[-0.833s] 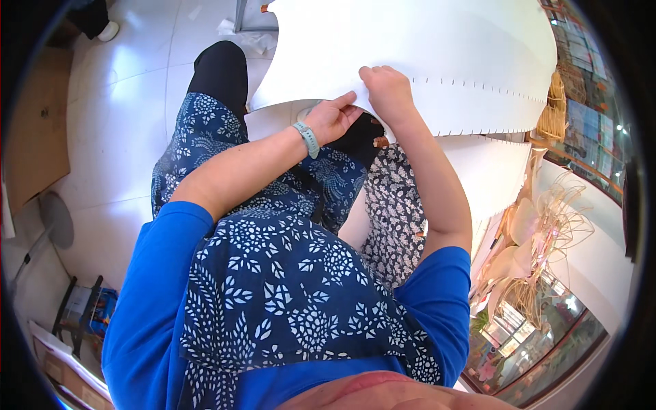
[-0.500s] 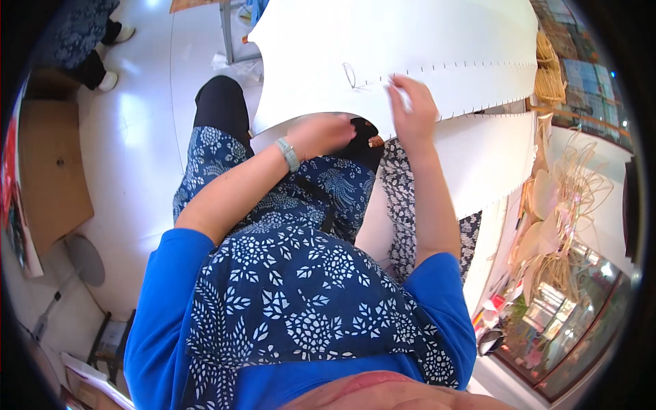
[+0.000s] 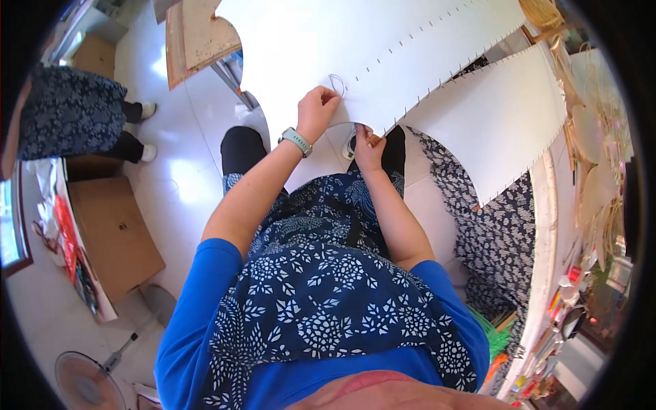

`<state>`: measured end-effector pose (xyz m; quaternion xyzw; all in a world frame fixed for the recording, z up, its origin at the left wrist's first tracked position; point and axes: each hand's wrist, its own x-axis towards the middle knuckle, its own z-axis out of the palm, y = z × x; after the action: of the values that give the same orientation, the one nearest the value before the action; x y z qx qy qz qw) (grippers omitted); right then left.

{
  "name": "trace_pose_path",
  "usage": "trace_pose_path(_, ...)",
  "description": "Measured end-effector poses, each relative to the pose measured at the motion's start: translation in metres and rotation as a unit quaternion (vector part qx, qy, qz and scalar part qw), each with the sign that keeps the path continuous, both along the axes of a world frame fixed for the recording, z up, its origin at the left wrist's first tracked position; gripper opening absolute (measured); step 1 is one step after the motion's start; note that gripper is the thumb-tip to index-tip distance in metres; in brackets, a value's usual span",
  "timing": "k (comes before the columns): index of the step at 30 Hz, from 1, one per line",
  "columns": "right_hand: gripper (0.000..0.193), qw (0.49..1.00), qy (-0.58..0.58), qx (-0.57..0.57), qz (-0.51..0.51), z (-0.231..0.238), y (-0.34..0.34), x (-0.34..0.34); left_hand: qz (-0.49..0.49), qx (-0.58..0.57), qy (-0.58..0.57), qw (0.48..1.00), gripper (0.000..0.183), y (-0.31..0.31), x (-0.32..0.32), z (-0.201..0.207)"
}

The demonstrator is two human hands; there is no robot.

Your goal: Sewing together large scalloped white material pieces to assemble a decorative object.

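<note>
A big white sheet (image 3: 294,48) with rows of short dark stitches spreads before me. My left hand (image 3: 318,113), a pale watch on its wrist, rests over the sheet with thumb and fingers pinched together at a loop of thin dark thread (image 3: 336,83). Whether a needle is in that pinch is too small to see. At the sheet's curved near edge, my right hand (image 3: 370,152) is closed, its fingers gripping the edge from beneath and partly hidden. Beside those fingers shows a small brown ribbed piece (image 3: 374,140).
To the right, another white panel (image 3: 492,116) with a stitched edge lies over dark patterned cloth (image 3: 502,232). A wooden board (image 3: 198,41) juts out at the upper left. Left of me are a cardboard box (image 3: 113,236), a fan (image 3: 89,383) and another person in a patterned garment (image 3: 72,113).
My right hand has come down from above the stitch line to the curved edge. My left hand has moved up onto the sheet beside the thread loop. The whole view has shifted.
</note>
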<state>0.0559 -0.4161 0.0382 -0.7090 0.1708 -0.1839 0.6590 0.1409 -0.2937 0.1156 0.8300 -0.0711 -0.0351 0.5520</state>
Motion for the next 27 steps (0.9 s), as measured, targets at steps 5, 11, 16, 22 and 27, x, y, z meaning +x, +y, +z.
trace_pose_path(5, 0.034, 0.987, -0.008, -0.144, 0.065, -0.013, 0.013, 0.024, 0.01, 0.011, -0.036, 0.999, 0.015, 0.006, -0.004, -0.004)
trace_pose_path(11, 0.037, 0.988, 0.036, -0.135, 0.072, -0.016, 0.019, 0.043, -0.026, 0.045, -0.089, 0.995, 0.014, 0.008, -0.009, -0.004)
trace_pose_path(16, 0.036, 0.996, -0.047, -0.057, 0.057, -0.004, 0.023, 0.056, -0.085, 0.098, -0.228, 0.965, 0.032, 0.017, -0.028, -0.01)
trace_pose_path(22, 0.032, 0.988, -0.105, -0.096, 0.054, 0.0, 0.017, 0.056, -0.15, 0.193, -0.263, 0.933, 0.067, 0.01, -0.042, -0.007)
trace_pose_path(27, 0.036, 0.986, -0.123, -0.072, 0.087, 0.003, 0.022, 0.055, -0.12, 0.272, -0.3, 0.907, 0.07, 0.007, -0.033, -0.019)
